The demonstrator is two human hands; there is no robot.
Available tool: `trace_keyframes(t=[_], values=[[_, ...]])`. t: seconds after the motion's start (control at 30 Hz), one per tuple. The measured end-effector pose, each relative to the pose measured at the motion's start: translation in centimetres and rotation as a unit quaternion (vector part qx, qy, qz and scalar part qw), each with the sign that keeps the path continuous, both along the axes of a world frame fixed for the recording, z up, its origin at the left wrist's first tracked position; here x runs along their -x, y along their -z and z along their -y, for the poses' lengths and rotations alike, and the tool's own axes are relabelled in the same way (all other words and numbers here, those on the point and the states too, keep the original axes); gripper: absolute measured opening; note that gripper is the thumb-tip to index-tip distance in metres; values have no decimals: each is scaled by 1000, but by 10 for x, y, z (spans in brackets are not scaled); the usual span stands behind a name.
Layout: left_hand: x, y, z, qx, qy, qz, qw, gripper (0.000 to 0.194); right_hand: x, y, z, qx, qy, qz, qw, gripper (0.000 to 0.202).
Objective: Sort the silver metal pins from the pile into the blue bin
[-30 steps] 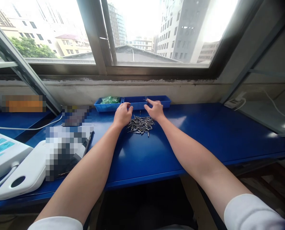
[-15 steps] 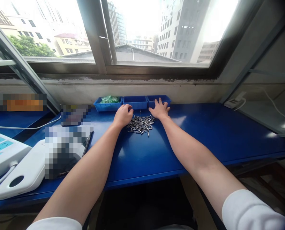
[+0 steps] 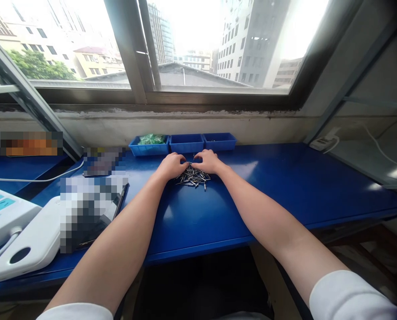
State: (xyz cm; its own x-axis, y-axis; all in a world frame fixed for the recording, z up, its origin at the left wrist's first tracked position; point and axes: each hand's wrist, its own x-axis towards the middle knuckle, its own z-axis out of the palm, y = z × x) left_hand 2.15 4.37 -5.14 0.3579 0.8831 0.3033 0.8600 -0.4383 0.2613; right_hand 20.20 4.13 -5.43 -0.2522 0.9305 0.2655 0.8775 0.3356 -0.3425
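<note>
A heap of small silvery metal pins (image 3: 192, 177), which look like pop rivets, lies on the blue tabletop (image 3: 198, 213). At the heap's far left side is my left hand (image 3: 173, 166), its fingers curled and its thumb and forefinger close together; anything between them is too small to make out. Facing it from the right, my right hand (image 3: 206, 162) hangs over the heap with thumb and forefinger a little apart. The two thumb tips nearly meet. One single pin shows by the right forefinger.
Behind the heap stand three blue bins: the left bin (image 3: 149, 146) holds green bags, then a middle bin (image 3: 186, 143) and a right bin (image 3: 219, 142) with small dark bits. A power strip (image 3: 5, 206) and a white device (image 3: 34, 242) lie left. Shelf posts flank the table.
My right hand has come back from over the right bin to the heap, beside my left hand, and its spread fingers have drawn in. My left hand has barely shifted.
</note>
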Motion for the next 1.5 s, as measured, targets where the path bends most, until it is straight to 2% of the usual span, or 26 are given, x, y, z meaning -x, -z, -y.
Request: trace_keyframes(t=[0.17,0.33,0.63,0.8,0.93,1.1,1.2,1.3,1.4,1.5], values=[[-1,3,-2,-7,33,-4,999,32,7,-3,5,35,-33,-11,999,28],[-1,3,-2,-6,51,1,999,30,11,-5,5,69,-13,-30,997,18],[1,3,-3,-16,46,35,998,29,12,0,4,13,-1,-25,1000,22],[-1,1,0,-84,48,110,989,28,12,0,2,-68,-31,-103,992,25],[-4,-4,4,-114,59,149,980,25,13,-1,2,-93,-40,-140,985,34],[-6,-5,3,-109,57,146,982,27,12,-2,4,-82,-40,-223,971,36],[-4,-5,2,-95,35,139,985,28,12,-1,4,-57,-84,-332,938,26],[-4,-6,3,-80,4,144,986,28,11,0,4,-27,-125,-398,909,27],[-4,-8,4,-78,-6,151,985,29,9,-1,4,-17,-128,-403,906,28],[-5,-8,2,-104,-11,156,982,31,6,-3,2,-33,-97,-374,922,35]])
